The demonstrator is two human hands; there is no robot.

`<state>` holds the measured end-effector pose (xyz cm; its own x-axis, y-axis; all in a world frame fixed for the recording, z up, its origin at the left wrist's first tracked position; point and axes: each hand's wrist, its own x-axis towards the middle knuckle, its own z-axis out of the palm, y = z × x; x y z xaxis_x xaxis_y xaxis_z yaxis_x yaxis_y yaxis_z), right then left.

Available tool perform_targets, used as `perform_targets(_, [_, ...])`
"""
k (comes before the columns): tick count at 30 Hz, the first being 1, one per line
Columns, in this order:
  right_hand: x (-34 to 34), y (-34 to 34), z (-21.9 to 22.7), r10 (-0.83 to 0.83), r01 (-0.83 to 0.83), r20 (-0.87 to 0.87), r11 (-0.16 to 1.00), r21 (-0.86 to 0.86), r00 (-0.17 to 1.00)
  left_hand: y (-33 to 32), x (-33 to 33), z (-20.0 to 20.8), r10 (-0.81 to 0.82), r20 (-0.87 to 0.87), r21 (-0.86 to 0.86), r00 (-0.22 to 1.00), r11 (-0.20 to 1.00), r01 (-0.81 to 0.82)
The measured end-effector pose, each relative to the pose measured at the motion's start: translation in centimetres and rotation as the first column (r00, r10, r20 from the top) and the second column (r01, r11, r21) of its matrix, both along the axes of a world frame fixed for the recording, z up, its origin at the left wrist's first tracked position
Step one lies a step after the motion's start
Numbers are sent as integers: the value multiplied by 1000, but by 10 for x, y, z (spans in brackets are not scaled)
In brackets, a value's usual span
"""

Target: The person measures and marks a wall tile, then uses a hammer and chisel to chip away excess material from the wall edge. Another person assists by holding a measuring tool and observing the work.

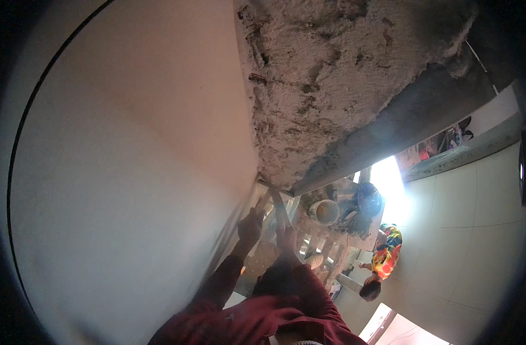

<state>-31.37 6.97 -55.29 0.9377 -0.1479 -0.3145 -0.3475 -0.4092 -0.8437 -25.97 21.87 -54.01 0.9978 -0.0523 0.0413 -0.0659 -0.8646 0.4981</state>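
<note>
Both of my arms, in maroon sleeves, reach forward to the lower corner where a large pale smooth panel (131,144) meets a rough, mortar-covered wall surface (332,69). My right hand (286,238) is closed around the lower end of a long flat strip (280,208). The strip's far end comes up to the corner below the rough surface. My left hand (250,226) is beside the panel's edge, its fingers closed and pointing toward the same corner. Shadow and small size hide what those fingers hold.
A round bucket (324,213) and a dark blue rounded thing (369,199) stand on a dirty platform (352,233) to the right. Another person (386,253) in a bright multicoloured shirt bends beyond it. Slats (326,253) show below, and a pale tiled wall (470,230) stands far right.
</note>
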Motion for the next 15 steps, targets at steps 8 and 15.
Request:
perform_targets(8, [2, -62, 11, -34, 21, 205, 998, 62, 978, -76, 13, 18, -45, 64, 15, 997, 999, 44])
perform_targets(15, [14, -71, 6, -155, 139, 77, 975, 173, 985, -89, 19, 20, -56, 15, 79, 998, 995, 54])
